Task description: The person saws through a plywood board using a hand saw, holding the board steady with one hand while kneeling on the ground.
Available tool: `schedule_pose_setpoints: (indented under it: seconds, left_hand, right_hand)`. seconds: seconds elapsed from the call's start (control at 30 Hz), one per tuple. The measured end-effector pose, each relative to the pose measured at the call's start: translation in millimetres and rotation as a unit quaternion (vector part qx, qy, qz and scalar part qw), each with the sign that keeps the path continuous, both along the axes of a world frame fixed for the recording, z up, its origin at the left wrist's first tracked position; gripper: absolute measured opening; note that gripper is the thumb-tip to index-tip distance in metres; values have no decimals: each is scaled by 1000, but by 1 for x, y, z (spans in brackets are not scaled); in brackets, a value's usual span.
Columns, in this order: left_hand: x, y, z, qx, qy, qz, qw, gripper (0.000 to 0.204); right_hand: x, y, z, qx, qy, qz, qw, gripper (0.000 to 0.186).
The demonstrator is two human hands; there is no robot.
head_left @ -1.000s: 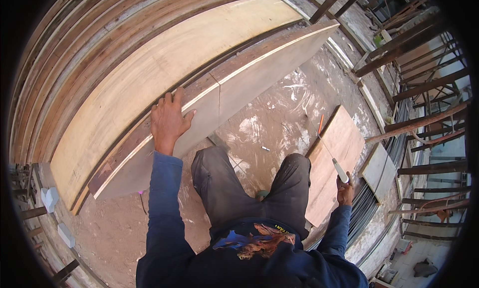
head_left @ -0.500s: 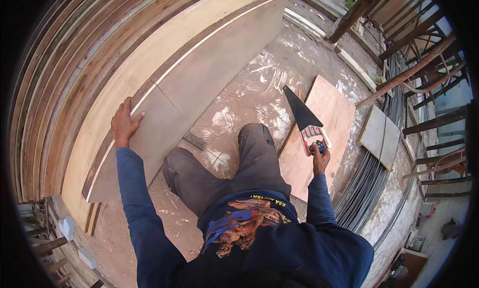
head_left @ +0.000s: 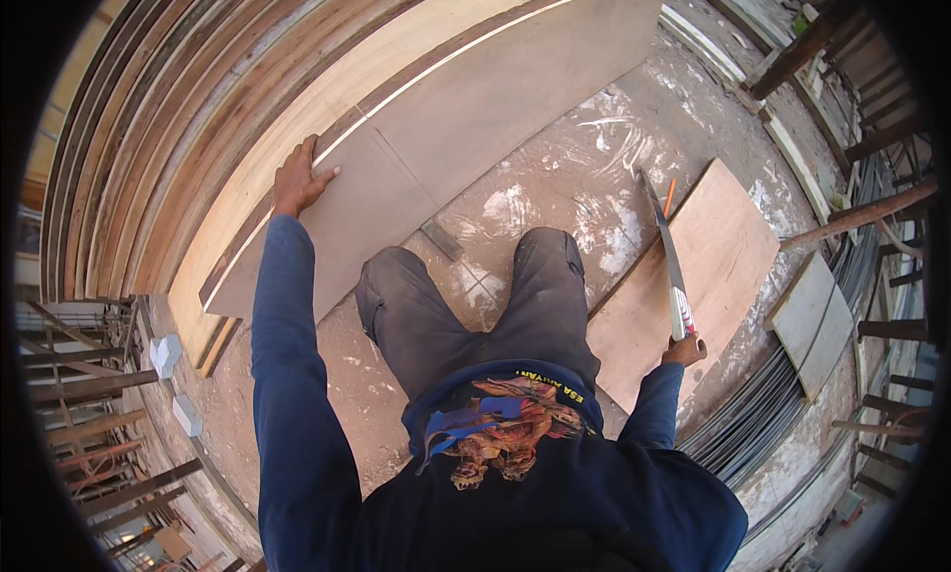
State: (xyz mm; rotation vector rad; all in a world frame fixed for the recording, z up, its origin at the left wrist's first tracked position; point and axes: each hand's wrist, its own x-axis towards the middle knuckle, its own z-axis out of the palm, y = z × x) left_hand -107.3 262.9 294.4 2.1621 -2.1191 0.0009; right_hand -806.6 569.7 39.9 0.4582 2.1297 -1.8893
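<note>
A long brown wooden panel (head_left: 495,111) stands on edge to the left and ahead of my knees. My left hand (head_left: 299,181) grips its upper edge, fingers over the top and thumb on the near face. Just beyond that hand, thin dark lines cross the panel from edge to edge. On the right, my right hand (head_left: 684,351) is closed round the red-and-white handle of a hand saw (head_left: 667,240). The saw points away from me, its blade seen nearly edge-on above a plywood piece (head_left: 723,245). The blade touches nothing that I can make out.
Several long boards (head_left: 129,166) are stacked at the left. An orange pencil-like stick (head_left: 670,197) shows by the plywood, and a small dark strip (head_left: 442,240) lies before my knees. Thin dark rods (head_left: 748,404) run under a pale board (head_left: 814,324) at right.
The saw has turned from showing its broad side to nearly edge-on, in my right hand. My left hand keeps its hold on the panel. The view has shifted, moving the scene rightward.
</note>
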Motion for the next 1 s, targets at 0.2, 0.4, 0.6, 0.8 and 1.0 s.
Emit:
schedule_pose_setpoints:
  seconds: [0.2,0.4,0.6,0.8,1.0]
  left_hand:
    - [3,-3,-2,51,-32,52,997,79]
    - [-4,-12,-8,55,-50,68,995,78]
    - [4,-24,-22,33,-51,50,997,78]
    - [11,-32,-21,33,-33,61,997,79]
    - [-4,-54,-6,76,-34,79,993,83]
  right_hand:
    - [12,51,-72,-91,-62,122,986,42]
    - [31,75,-87,317,261,427,806,50]
    - [19,34,-45,551,443,522,478,49]
    - [3,25,-40,355,409,656,526,60]
    - [45,-45,0,-75,329,362,869,70]
